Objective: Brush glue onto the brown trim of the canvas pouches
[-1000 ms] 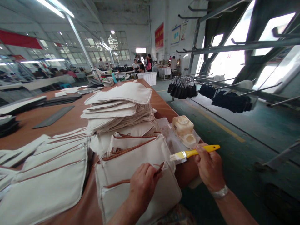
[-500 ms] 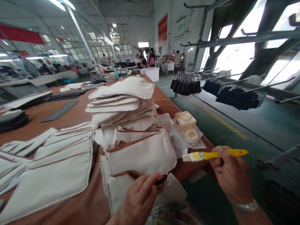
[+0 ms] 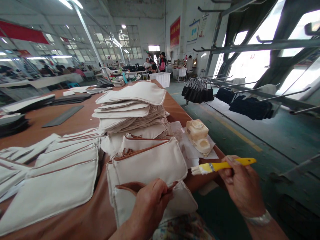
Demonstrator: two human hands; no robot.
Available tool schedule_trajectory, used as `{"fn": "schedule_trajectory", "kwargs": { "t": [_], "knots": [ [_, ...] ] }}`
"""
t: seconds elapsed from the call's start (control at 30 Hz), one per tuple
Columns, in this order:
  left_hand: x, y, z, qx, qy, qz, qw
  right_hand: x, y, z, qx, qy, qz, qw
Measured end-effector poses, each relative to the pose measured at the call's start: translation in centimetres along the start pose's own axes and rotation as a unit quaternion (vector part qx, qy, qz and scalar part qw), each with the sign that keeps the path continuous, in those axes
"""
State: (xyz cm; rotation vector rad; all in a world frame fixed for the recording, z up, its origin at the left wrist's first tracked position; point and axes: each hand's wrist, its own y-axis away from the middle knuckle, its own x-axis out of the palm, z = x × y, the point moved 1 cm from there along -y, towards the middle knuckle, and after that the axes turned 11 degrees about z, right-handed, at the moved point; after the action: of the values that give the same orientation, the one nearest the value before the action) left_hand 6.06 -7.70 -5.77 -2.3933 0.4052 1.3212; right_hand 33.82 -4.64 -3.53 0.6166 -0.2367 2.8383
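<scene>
I see my R hand gripping a yellow brush mid-handle: metal band, pale bristles w/ white smear, aimed L, clear of the cloth. L hand pinches brown-trimmed edge of an off-white pouch, mouth gaping L of my fingers, at table's near edge. Beyond: pouch stack; R of it, stained tub on paper.

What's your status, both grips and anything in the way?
Left grip pinching near pouch. Right grip holding yellow brush, bristles off the pouch. Second pouch just behind near one.
</scene>
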Motion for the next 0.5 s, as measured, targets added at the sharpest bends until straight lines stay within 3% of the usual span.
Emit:
{"fn": "schedule_trajectory", "kwargs": {
  "t": [0.2,0.33,0.5],
  "knots": [
    [0.6,0.6,-0.7,-0.095,0.147,-0.002,0.984,1.7,-0.4,-1.8,0.010,0.055,0.074,0.996],
    [0.6,0.8,-1.1,-0.040,0.169,0.009,0.985,3.0,0.2,-2.9,0.035,0.101,0.153,0.983],
    [0.4,0.7,-1.0,0.014,0.139,-0.053,0.989,2.9,1.1,-1.4,0.058,0.152,0.228,0.960]
  ]
}}
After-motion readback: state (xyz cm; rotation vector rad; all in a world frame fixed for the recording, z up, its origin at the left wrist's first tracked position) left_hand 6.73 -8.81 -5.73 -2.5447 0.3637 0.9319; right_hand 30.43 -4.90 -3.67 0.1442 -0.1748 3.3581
